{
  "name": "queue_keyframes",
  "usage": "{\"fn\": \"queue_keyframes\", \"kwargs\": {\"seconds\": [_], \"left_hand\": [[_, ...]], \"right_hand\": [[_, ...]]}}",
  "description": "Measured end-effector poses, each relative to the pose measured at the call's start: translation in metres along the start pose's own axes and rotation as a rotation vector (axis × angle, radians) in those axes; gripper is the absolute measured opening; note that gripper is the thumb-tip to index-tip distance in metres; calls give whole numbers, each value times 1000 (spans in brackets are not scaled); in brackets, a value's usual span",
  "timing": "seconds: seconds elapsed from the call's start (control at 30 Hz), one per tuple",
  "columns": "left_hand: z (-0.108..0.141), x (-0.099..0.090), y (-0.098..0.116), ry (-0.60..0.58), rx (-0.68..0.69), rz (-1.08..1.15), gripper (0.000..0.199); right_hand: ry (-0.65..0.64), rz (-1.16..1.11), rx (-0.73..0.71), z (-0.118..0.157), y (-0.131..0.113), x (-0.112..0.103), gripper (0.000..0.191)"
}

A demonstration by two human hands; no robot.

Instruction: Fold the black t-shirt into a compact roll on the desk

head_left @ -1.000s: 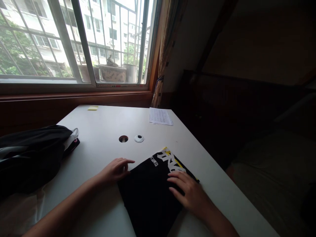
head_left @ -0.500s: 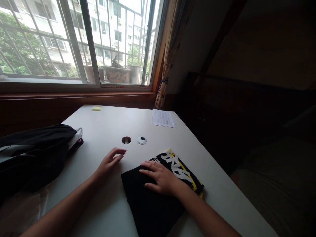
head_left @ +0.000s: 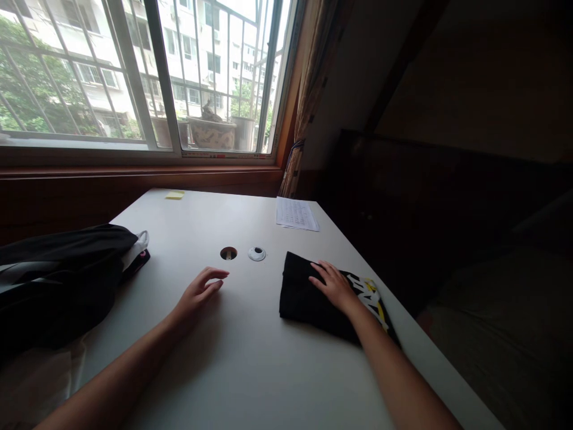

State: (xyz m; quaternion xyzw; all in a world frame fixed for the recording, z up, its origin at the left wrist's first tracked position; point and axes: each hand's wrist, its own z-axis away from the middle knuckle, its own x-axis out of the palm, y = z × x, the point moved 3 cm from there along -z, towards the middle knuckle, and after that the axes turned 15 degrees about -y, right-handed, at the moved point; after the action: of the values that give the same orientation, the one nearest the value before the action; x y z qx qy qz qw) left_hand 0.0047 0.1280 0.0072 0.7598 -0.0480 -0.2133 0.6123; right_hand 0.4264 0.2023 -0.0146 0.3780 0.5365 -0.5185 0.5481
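Note:
A folded black garment [head_left: 308,298] with white and yellow lettering lies near the right edge of the white table [head_left: 233,370]. My right hand [head_left: 333,285] rests on top of it, fingers spread and slightly bent; part of the print is hidden under the hand and forearm. To the left, my left hand [head_left: 203,288] is apart from the garment, holding nothing. Its fingers curve forward, with the thumb separate from them. Just beyond the left hand is a round cable hole [head_left: 228,253] in the tabletop.
A round grommet cover [head_left: 256,254] lies beside the hole. Printed papers [head_left: 296,214] and a yellow sticky note [head_left: 174,195] are at the far side. A pile of dark clothing [head_left: 58,286] covers the table's left side. Behind stands a barred window [head_left: 206,77].
The garment has shifted right and away from me under my right hand, toward the table's right edge, and is turned somewhat. My left hand has stayed in place.

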Motion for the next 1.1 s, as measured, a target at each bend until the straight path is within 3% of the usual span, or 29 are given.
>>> {"fn": "queue_keyframes", "kwargs": {"seconds": [0.17, 0.3, 0.43, 0.53, 0.6, 0.67, 0.83, 0.97, 1.1], "left_hand": [[1, 1, 7, -29, -14, -51, 25], [-1, 2, 11, -65, 5, -93, 24], [-4, 1, 7, -76, 20, -119, 24], [-4, 0, 3, -91, 22, -144, 24], [-4, 0, 2, -103, 27, -156, 24], [-4, 0, 2, -118, 30, -161, 25], [-4, 1, 1, -152, 32, -165, 26], [-5, 2, 0, -171, 32, -180, 26], [-6, 2, 0, -172, 12, -178, 27]], "right_hand": [[163, -42, 336, 12, 40, -1, 62], [270, -72, 504, 23, 52, -1, 66], [298, -45, 381, 24, 39, -6, 55], [194, -32, 74, 30, 14, -10, 48], [59, -28, -178, 41, -5, -11, 50], [-65, -4, -336, 55, -21, -10, 55], [-134, 58, -291, 65, -34, -5, 53], [-91, 62, -176, 48, -34, 1, 51], [-27, -23, 36, 26, -33, 9, 51]]}}
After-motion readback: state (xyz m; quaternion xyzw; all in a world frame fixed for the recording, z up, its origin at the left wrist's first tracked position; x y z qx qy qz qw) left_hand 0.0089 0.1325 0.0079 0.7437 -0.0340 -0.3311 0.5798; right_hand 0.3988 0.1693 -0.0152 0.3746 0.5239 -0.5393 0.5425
